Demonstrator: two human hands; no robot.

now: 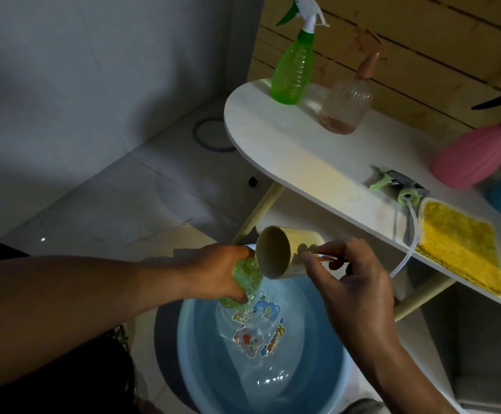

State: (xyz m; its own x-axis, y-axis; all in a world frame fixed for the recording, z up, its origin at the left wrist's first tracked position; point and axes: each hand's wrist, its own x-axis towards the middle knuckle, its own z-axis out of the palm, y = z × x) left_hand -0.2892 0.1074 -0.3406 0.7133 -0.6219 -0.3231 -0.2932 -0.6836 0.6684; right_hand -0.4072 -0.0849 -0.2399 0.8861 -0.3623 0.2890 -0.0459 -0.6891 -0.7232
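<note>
Work at a blue basin [185,363] on the floor, holding clear water, with a cartoon print showing on its bottom. At left, left hand [222,271] wrapped round a green bottle [244,279], fingers and thumb curled about its upper part; bottle tilted, lower end over the basin's far rim, contact with the water not to be told. At right, right hand [354,282] pinching the shiny handle of a beige cup [285,252] between thumb and curled fingers; cup tipped on its side above the basin, mouth turned toward the left hand, lip just against the top of the green bottle. Behind and to the right, a white worktop [303,156] with a rounded end, on pale legs. On it, from the far end: a green spray bottle [292,73] standing upright; just beside it a clear spray bottle [346,106] with a peach head and a little liquid at its base; well apart, a pink spray bottle [470,156] with a black head. Nearer the edge, a loose spray head [398,186] with its tube trailing over the side, next to a yellow cloth [461,249] lying flat.
</note>
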